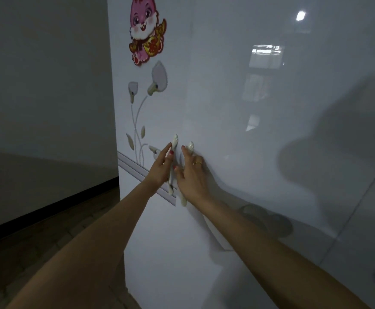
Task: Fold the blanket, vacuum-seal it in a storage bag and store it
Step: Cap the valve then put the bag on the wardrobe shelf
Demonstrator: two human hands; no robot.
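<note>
A glossy white wardrobe fills the view, its two doors meeting at a seam between my hands. Two slim cream handles stand upright on either side of that seam. My left hand holds the left door handle, fingers pointing up behind it and thumb in front. My right hand lies over the right door handle, fingers curled round it, a ring on one finger. Neither the blanket nor the storage bag is in view.
A pink rabbit sticker and pale flower decals decorate the left door. To the left of the wardrobe are a grey wall with a dark skirting and a brown wood-pattern floor.
</note>
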